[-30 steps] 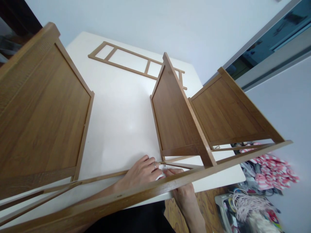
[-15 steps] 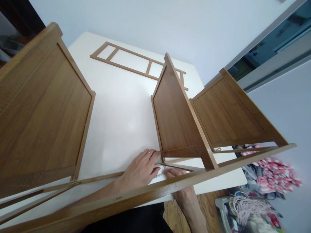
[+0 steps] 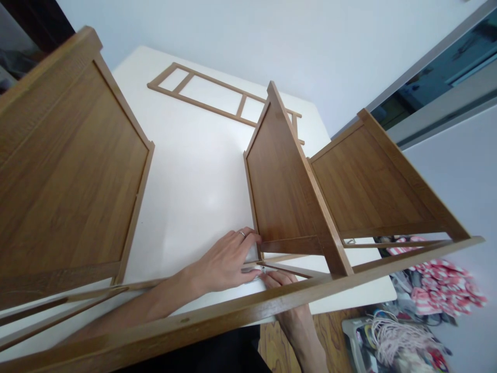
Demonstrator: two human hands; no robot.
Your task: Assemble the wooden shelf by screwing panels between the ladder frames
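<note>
A wooden unit stands on the white table (image 3: 186, 186), its panels joined by a long front rail (image 3: 248, 305). My left hand (image 3: 225, 259), with a ring on one finger, curls around the lower corner of the middle panel (image 3: 287, 191), where it meets the thin lower rail. Its fingertips press on the panel's edge. My right hand (image 3: 285, 290) reaches under the front rail to that same joint. Its fingers are closed on a thin metal rod (image 3: 253, 281) that looks like a hex key. The rail hides part of this hand.
A left panel (image 3: 70, 181) and a right panel (image 3: 380, 181) flank the middle one. A ladder-like wooden frame (image 3: 209, 108) lies flat at the table's back. On the floor at right are a crate (image 3: 351, 342) with coiled cord and red-and-white striped cloth (image 3: 446, 290).
The view has shifted slightly. My left hand has moved a little at the panel's corner, its forearm showing more above the front rail. The right hand stays at the joint.
</note>
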